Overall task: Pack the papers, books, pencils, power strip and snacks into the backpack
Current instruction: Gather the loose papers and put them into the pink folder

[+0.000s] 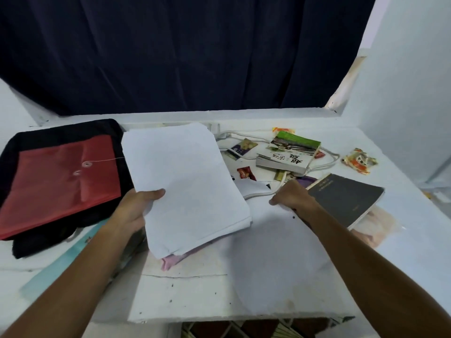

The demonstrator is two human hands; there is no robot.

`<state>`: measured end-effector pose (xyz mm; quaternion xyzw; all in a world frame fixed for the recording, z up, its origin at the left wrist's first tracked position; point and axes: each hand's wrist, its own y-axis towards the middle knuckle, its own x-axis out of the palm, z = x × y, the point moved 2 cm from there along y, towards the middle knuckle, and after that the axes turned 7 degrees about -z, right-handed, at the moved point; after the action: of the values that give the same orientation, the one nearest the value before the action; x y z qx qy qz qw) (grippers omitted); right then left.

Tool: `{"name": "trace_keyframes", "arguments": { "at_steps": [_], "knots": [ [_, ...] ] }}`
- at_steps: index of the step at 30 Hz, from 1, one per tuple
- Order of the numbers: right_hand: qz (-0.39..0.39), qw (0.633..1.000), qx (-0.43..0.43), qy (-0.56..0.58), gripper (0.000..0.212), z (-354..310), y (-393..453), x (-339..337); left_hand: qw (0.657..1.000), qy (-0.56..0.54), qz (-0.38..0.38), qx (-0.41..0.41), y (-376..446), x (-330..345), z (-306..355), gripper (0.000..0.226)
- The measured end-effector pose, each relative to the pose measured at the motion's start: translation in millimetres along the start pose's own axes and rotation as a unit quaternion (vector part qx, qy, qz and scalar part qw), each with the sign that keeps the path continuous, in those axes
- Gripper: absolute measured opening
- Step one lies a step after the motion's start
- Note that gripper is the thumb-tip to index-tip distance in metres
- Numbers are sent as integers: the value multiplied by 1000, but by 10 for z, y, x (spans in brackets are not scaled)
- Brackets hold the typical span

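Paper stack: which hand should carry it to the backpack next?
Left. The left hand already grips the paper stack on the side nearest the backpack. The right hand is across the table by the dark book.

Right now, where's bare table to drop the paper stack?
Free: the near table between both forearms, below the paper stack. Crowded: far right, around the books, cable and snacks. The red folder covers the left.

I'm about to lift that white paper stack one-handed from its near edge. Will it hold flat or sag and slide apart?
Probably sags: the paper stack is loose sheets, gripped by the left hand at one edge only. Sheets may fan apart, since the near corner already shows staggered edges and no clip is visible. It looks thick, so likely heavy for a one-sided grip.
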<state>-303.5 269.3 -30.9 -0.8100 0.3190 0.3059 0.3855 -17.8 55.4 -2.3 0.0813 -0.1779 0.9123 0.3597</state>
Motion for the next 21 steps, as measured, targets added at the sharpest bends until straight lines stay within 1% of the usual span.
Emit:
{"name": "trace_keyframes", "arguments": {
  "at_steps": [2, 5, 7, 10, 13, 15, 17, 18, 20, 21],
  "knots": [
    [-33, 998, -21, 54, 33, -55, -25, -58, 1000, -7, 5, 4, 5, -15, 35, 40],
    [-67, 993, -40, 86, 22, -120, -63, -180, 1000, -8, 13, 5, 43, 12, 55, 34],
    [-66, 991, -50, 107, 19, -126, -84, -300, 1000, -3, 13, 7, 87, 61, 61, 31],
    [-53, 989, -40, 130, 15, -9, -44, -504, 1000, 9, 8, 6, 157, 156, 64, 26],
    [-39, 990, -24, 135, 15, 192, -33, -738, 1000, 15, -22, -4, 233, 282, 62, 27],
    [-41, 994, -25, 97, 16, 327, -65, -886, 998, 21, -53, -11, 319, 386, 46, 31],
    [-30, 997, -40, 66, 12, 453, -136, -1034, 995, 33, -92, -16, 403, 569, 34, 34],
    [-21, 996, -40, 83, 14, 537, -165, -1114, 993, 43, -109, -18, 451, 671, 18, 35],
    [8, 987, -37, 157, 24, 704, -228, -1268, 989, 60, -136, -22, 529, 871, -12, 36],
    [22, 983, -34, 179, 22, 781, -300, -1361, 987, 69, -147, -22, 557, 973, -26, 36]
  ]
}}
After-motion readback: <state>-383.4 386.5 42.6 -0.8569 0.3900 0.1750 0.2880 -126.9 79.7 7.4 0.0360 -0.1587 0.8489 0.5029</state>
